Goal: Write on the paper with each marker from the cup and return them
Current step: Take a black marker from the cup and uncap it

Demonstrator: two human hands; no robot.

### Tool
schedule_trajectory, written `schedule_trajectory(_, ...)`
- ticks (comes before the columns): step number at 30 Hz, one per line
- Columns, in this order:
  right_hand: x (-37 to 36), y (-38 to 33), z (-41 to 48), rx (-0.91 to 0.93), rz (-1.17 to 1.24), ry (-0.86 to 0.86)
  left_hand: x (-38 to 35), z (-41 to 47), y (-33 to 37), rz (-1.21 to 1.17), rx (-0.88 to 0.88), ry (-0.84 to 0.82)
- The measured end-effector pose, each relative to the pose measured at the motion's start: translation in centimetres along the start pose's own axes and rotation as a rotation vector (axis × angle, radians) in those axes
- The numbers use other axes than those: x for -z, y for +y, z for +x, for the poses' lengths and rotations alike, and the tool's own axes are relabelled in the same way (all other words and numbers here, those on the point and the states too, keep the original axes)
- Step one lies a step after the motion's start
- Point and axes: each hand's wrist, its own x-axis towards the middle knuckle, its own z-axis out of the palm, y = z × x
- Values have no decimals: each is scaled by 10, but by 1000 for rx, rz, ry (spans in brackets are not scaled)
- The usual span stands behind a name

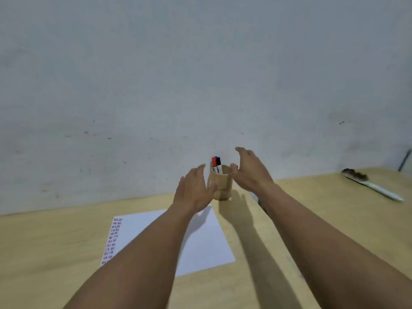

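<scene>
A tan cup (223,186) stands near the wall on the wooden table. It holds a red-capped marker (214,162) and a dark blue-capped marker (218,162), both upright. My left hand (192,190) hovers just left of the cup, fingers apart, holding nothing. Just right of the cup and slightly higher is my right hand (249,170), open as well. A white paper (200,239) lies in front of the cup, with rows of small red and blue marks down its left edge; my left forearm crosses it.
A brush with a white handle (372,186) lies at the far right of the table (44,253). A grey wall rises directly behind the cup.
</scene>
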Motion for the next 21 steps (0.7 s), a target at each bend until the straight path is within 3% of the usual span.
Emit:
schedule_trajectory(4,-30,17,17,-44,70,-77,-37,20,0,-110,61,-85)
schedule_trajectory(11,-57,27,53,-123,141,-61,-71,50,-2,-333,181,-34)
schedule_trajectory(21,-73,28,62,-183,136,-38,-79,53,-7,-367,156,-2)
